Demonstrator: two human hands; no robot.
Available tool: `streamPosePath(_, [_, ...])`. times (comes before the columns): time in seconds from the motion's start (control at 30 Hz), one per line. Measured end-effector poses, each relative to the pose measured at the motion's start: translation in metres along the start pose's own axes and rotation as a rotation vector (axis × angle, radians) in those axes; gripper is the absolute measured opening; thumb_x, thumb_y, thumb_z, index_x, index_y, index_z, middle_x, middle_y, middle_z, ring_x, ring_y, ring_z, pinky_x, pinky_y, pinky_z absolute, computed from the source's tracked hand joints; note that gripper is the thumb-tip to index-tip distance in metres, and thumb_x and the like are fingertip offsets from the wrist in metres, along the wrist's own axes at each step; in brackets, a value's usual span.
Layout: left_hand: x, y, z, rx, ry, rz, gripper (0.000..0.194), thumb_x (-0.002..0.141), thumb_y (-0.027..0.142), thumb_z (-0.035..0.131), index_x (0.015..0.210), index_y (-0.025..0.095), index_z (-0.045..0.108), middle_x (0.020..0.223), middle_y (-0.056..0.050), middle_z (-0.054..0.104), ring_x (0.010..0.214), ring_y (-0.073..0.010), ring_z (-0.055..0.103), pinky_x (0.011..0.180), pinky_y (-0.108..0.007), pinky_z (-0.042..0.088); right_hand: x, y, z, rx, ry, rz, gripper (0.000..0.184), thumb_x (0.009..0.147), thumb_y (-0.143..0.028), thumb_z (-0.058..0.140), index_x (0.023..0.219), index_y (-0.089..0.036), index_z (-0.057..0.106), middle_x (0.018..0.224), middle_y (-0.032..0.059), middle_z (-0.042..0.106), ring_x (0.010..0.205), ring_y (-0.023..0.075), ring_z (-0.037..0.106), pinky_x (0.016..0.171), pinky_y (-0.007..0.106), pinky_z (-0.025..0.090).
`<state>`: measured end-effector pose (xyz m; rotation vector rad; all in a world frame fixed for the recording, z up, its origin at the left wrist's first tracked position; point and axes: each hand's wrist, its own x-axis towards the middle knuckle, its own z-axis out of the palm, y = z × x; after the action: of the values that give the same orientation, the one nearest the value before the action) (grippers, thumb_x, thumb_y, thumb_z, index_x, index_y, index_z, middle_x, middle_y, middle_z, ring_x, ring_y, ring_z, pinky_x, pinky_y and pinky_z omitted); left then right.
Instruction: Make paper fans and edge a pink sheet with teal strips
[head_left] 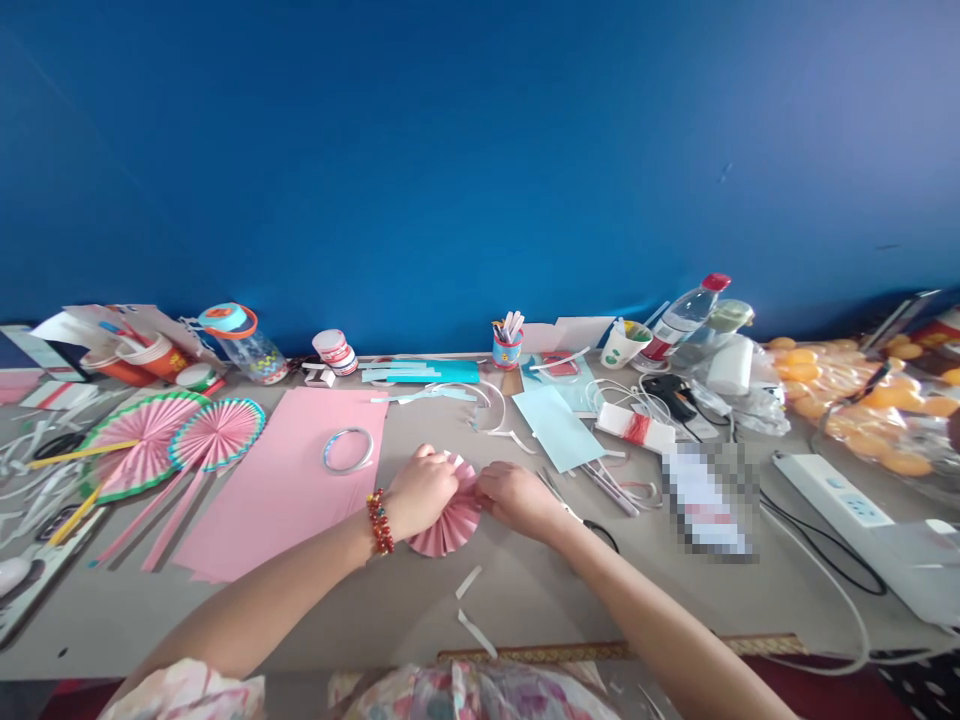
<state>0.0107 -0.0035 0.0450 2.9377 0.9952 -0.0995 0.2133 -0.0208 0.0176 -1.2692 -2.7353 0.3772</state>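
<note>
Just below ctr of the frame, a pink pleated disc (444, 530) sits b/w both hands over the counter (337, 620), folds fanning out from its middle. L hand (426, 490) is curled nearly closed on the disc's upper left part; R hand (517, 495) has its fingertips narrowed to a pinch at the upper right edge. Fingers hide the gripped folds, so can't tell how they meet there, or if anything small is b/w the tips.

Light pressure prob. suits it best: a hard squeeze could crush pleats or crease them the wrong way. L hand does better as the steady anchor, w/ R hand making small moves, 1 fold at a time. Edges should line up before any firm press. Pulling the hands apart too fast risks a tear or a lopsided circle. Bottom edge low, near the counter, helps the disc lie flat.

Lower ctr: 2 white scraps (476, 634) near the disc, easy to drag w/ a wrist. Just right of R hand, what look like scissors (559, 497) lie close, so that wrist needs room. Left of L hand: pink sheets (300, 440) w/ a tape roll (328, 452) on top; a lifted forearm avoids shifting them. Far left: 2 pleated fans (217, 435), a handy ref. for even fold spacing.
</note>
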Motion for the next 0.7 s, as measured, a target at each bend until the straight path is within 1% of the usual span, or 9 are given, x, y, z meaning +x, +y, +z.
streamPosePath(0.23, [-0.002, 0.003, 0.007, -0.056, 0.028, -0.012, 0.021, 0.090, 0.007, 0.052, 0.076, 0.016, 0.065, 0.083, -0.008, 0.066, 0.096, -0.0243, 0.059, 0.088, -0.039, 0.038, -0.001, -0.002, 0.001, -0.023, 0.003, 0.001, 0.012, 0.088, -0.013, 0.059, 0.080, -0.016, 0.067, 0.083, 0.0058, 0.068, 0.082, 0.0190, 0.060, 0.075, 0.028, 0.041])
streamPosePath(0.33, [-0.006, -0.004, 0.005, -0.100, 0.034, -0.028, 0.021, 0.090, 0.010, 0.056, 0.073, 0.016, 0.065, 0.079, -0.006, 0.067, 0.088, -0.0222, 0.062, 0.082, -0.037, 0.040, -0.003, -0.004, -0.002, -0.041, 0.000, 0.006, 0.016, 0.090, -0.014, 0.058, 0.078, -0.016, 0.068, 0.081, 0.0055, 0.068, 0.080, 0.0187, 0.060, 0.075, 0.029, 0.041])
streamPosePath(0.4, [-0.012, -0.012, 0.001, -0.138, 0.038, -0.033, 0.019, 0.091, 0.012, 0.057, 0.075, 0.017, 0.067, 0.079, -0.003, 0.069, 0.084, -0.0192, 0.062, 0.079, -0.034, 0.041, -0.006, -0.005, -0.004, -0.048, -0.005, 0.003, 0.018, 0.092, -0.016, 0.057, 0.078, -0.017, 0.068, 0.082, 0.0054, 0.068, 0.079, 0.0184, 0.060, 0.075, 0.029, 0.041])
streamPosePath(0.47, [-0.018, -0.018, -0.004, -0.205, 0.062, -0.040, 0.020, 0.090, 0.008, 0.055, 0.082, 0.020, 0.069, 0.084, -0.001, 0.070, 0.085, -0.0169, 0.062, 0.079, -0.032, 0.040, -0.008, -0.006, -0.007, -0.051, -0.010, -0.006, 0.018, 0.094, -0.021, 0.057, 0.081, -0.017, 0.069, 0.084, 0.0058, 0.069, 0.080, 0.0185, 0.060, 0.076, 0.029, 0.042])
streamPosePath(0.53, [-0.024, -0.021, -0.007, -0.282, 0.092, -0.057, 0.026, 0.089, 0.004, 0.051, 0.086, 0.021, 0.070, 0.087, 0.000, 0.071, 0.086, -0.0163, 0.061, 0.081, -0.032, 0.040, -0.009, -0.008, -0.009, -0.058, -0.013, -0.008, 0.016, 0.094, -0.024, 0.059, 0.084, -0.017, 0.069, 0.087, 0.0070, 0.069, 0.083, 0.0193, 0.060, 0.077, 0.029, 0.042])
streamPosePath(0.6, [-0.026, -0.019, -0.006, -0.321, 0.102, -0.073, 0.026, 0.089, 0.004, 0.051, 0.084, 0.021, 0.069, 0.086, 0.000, 0.070, 0.086, -0.0171, 0.061, 0.081, -0.032, 0.040, -0.010, -0.009, -0.011, -0.065, -0.016, 0.003, 0.014, 0.092, -0.027, 0.061, 0.086, -0.016, 0.069, 0.089, 0.0079, 0.069, 0.085, 0.0203, 0.060, 0.078, 0.030, 0.042])
streamPosePath(0.7, [-0.026, -0.012, -0.001, -0.270, 0.091, -0.091, 0.019, 0.092, 0.012, 0.054, 0.078, 0.018, 0.065, 0.082, -0.002, 0.067, 0.087, -0.0193, 0.060, 0.080, -0.033, 0.040, -0.009, -0.010, -0.012, -0.057, -0.028, 0.020, 0.015, 0.092, -0.027, 0.061, 0.087, -0.017, 0.069, 0.089, 0.0078, 0.069, 0.086, 0.0206, 0.061, 0.078, 0.030, 0.041])
